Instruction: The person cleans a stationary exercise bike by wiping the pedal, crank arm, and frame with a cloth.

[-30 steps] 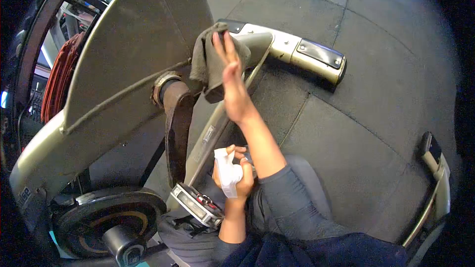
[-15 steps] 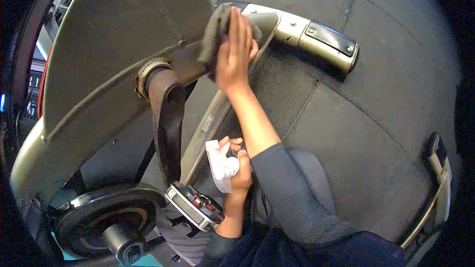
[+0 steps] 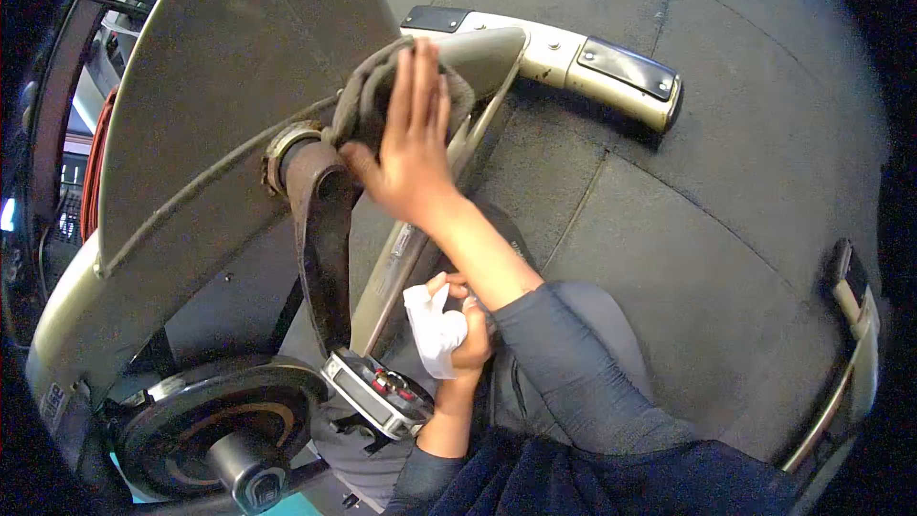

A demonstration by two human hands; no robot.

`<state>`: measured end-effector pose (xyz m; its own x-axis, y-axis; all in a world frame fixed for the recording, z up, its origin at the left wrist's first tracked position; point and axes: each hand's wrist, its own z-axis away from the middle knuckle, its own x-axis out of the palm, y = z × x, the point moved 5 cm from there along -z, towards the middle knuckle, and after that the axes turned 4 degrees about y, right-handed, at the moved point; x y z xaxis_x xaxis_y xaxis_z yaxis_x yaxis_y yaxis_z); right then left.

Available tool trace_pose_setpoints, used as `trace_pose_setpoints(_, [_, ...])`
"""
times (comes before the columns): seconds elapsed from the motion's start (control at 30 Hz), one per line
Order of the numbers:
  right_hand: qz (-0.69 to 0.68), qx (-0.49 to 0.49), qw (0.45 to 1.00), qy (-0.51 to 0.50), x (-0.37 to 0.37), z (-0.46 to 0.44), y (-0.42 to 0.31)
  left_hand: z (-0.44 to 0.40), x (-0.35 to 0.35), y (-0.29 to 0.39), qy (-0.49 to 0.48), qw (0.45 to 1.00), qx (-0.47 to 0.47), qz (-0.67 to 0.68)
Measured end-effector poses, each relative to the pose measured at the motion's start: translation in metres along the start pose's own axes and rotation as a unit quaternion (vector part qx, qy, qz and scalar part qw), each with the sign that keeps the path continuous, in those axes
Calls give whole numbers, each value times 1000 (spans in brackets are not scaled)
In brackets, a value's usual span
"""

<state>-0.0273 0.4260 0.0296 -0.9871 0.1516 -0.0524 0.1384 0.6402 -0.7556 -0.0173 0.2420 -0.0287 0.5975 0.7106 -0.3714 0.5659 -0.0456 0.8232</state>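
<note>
My right hand (image 3: pixel 416 158) holds a grey cloth (image 3: pixel 361 100) against the frame tube (image 3: pixel 487 50) of an exercise bike, just right of the crank joint. Its fingers lie straight over the cloth, with the thumb spread to the left. Lower down, my left hand (image 3: pixel 472 344) is closed around what looks like a white spray bottle (image 3: pixel 437 330), seen from above; most of its body is hidden. Beside the left wrist is the silver and black pedal (image 3: pixel 373 397), at the end of the brown-grey crank arm (image 3: pixel 325 239).
A large grey side panel (image 3: pixel 239 67) rises at upper left. The bike's cream foot bar (image 3: pixel 549 55) with black pads rests on dark floor tiles (image 3: pixel 669 229). A black wheel (image 3: pixel 210 420) is at lower left. Part of another frame (image 3: pixel 850 315) stands at far right.
My right hand and the cloth have shifted left and down along the tube, towards the crank joint. The thumb now spreads out. My left hand keeps its hold, nearly unmoved.
</note>
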Motion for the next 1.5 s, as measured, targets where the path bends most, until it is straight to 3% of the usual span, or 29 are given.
trace_pose_setpoints(0.17, [-30, -13, 999, -5, 5, 1, 11, -2, -3, -2, 40, 998, -2, 42])
trace_pose_setpoints(0.3, [-60, 51, 991, 105, 1, -8, 51, -7, -1, -1, 30, 999, 32, 21])
trace_pose_setpoints(0.43, [-68, 153, 974, 150, 6, -3, 108, -12, 9, 9, -6, 999, 43, -19])
trace_pose_setpoints(0.57, [48, 274, 959, 46, 27, 8, 169, -12, 10, 12, -4, 996, 78, -54])
trace_pose_setpoints(0.7, [24, 307, 950, 59, 0, -4, 107, -14, 14, 17, 3, 995, 93, -46])
trace_pose_setpoints(0.8, [42, 131, 990, 1, 4, -11, 54, -12, 16, 11, 22, 996, 82, -21])
trace_pose_setpoints(0.9, [3, 39, 999, -6, 1, -7, 4, -7, 14, 6, 24, 986, 128, -100])
trace_pose_setpoints(0.97, [9, 39, 999, -5, 0, -7, 7, -7, 11, 6, 54, 995, 82, -24])
trace_pose_setpoints(1.03, [11, 43, 999, -6, 3, -6, 12, -8, 9, 6, 48, 996, 68, -39])
trace_pose_setpoints(1.17, [12, 123, 992, 34, 2, -17, 51, -8, 15, 5, 51, 998, 35, 27])
trace_pose_setpoints(1.27, [28, 248, 967, 46, 0, -19, 98, -15, 17, 20, -4, 993, 100, -61])
trace_pose_setpoints(1.37, [73, 357, 930, 39, -8, -12, 127, -13, 19, 17, -42, 995, 80, -45])
trace_pose_setpoints(1.5, [116, 390, 913, 29, -11, -9, 130, -15, 19, 22, -46, 990, 100, -91])
